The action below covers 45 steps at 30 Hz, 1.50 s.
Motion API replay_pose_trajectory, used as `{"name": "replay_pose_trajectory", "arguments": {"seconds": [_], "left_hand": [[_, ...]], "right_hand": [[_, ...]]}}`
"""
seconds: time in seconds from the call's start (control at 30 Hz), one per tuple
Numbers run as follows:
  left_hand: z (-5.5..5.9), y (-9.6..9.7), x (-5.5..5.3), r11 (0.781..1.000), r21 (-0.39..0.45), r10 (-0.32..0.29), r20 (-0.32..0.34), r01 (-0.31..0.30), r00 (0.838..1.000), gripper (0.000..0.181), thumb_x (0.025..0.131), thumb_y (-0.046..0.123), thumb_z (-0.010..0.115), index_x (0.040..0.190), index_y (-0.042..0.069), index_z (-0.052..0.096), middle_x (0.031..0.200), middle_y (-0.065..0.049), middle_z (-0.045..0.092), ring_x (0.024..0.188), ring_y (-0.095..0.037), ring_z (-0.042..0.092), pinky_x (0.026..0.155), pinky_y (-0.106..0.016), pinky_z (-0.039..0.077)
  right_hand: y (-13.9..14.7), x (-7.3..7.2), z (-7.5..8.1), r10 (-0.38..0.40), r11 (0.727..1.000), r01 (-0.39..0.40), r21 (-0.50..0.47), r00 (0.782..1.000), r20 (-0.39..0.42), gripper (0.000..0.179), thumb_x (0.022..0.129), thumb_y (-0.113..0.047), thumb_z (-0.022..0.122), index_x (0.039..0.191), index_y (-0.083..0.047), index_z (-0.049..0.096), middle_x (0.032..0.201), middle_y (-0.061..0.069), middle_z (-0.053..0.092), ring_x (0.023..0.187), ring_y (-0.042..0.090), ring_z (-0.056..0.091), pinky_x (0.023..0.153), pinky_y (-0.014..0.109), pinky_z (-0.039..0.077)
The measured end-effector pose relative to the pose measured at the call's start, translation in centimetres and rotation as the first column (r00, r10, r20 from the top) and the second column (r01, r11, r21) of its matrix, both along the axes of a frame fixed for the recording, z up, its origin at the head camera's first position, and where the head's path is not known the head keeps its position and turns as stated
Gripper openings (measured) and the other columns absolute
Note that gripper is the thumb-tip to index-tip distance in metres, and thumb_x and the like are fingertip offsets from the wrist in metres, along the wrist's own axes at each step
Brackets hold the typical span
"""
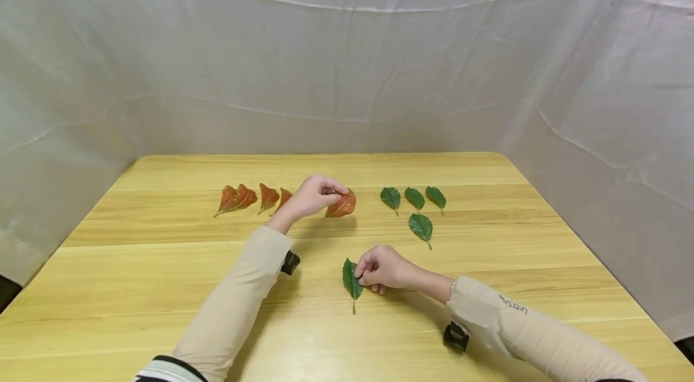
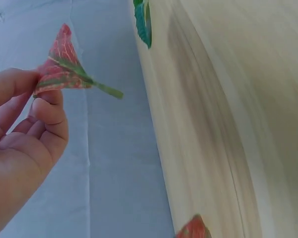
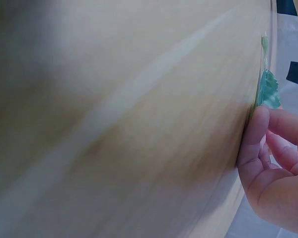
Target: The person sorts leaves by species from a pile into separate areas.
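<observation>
Between thumb and fingers my left hand [image 1: 316, 194] pinches a red leaf [image 1: 343, 205] by its edge, over the back middle of the table. In the left wrist view this red leaf [image 2: 64, 67] shows a green midrib and stem. Nearer the front, my right hand [image 1: 386, 269] pinches a green leaf [image 1: 351, 281] at its right side, its stem pointing toward me. The right wrist view shows that green leaf [image 3: 269, 90] almost edge-on, with the fingertips close against the wooden surface.
Several red leaves [image 1: 268, 197] lie in a row at the back left, one partly hidden by the left hand. Several green leaves [image 1: 420, 226] lie at the back right of the wooden table [image 1: 162, 285]. A pale curtain [image 1: 336, 68] surrounds the table's back and sides.
</observation>
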<state>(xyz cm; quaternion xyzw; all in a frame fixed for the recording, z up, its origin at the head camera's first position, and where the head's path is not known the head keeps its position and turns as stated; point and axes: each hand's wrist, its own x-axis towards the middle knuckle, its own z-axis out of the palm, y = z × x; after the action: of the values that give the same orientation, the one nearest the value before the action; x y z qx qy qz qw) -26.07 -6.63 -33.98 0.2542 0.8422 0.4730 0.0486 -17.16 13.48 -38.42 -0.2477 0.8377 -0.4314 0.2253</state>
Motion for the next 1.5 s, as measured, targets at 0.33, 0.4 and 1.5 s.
{"name": "replay_pose_trajectory", "arguments": {"seconds": [0.33,0.4,1.5], "left_hand": [[0.0,-3.2,1.1,0.999,-0.035,0.024,0.048,-0.022,0.999,0.021,0.087,0.002,0.055,0.105,-0.005,0.063,0.106,-0.017,0.061,0.092,-0.024,0.059,0.078,-0.032,0.048],[0.1,-3.9,1.3,0.998,-0.045,0.04,0.053,-0.037,0.998,0.021,0.087,0.002,0.055,0.105,-0.005,0.063,0.106,-0.018,0.061,0.092,-0.025,0.059,0.078,-0.033,0.048],[-1.5,-11.1,2.1,0.965,-0.215,0.18,0.121,-0.151,0.976,0.027,0.078,0.0,0.065,0.105,-0.005,0.063,0.113,-0.022,0.054,0.101,-0.032,0.05,0.082,-0.042,0.043]], "right_hand": [[0.0,0.0,0.0,-0.007,1.0,0.007,0.01,1.0,-0.005,0.003,0.077,0.007,0.063,0.079,0.007,0.063,0.055,0.005,0.055,0.044,0.01,0.05,0.042,0.025,0.046],[0.0,0.0,0.0,-0.005,1.0,0.006,0.009,1.0,-0.008,0.003,0.077,0.007,0.063,0.08,0.007,0.063,0.056,0.005,0.055,0.044,0.01,0.05,0.042,0.026,0.047],[-0.1,0.3,-0.1,-0.026,1.0,0.026,0.004,1.0,0.007,0.002,0.077,0.004,0.064,0.079,0.005,0.063,0.057,0.007,0.057,0.044,0.011,0.049,0.042,0.025,0.046]]}}
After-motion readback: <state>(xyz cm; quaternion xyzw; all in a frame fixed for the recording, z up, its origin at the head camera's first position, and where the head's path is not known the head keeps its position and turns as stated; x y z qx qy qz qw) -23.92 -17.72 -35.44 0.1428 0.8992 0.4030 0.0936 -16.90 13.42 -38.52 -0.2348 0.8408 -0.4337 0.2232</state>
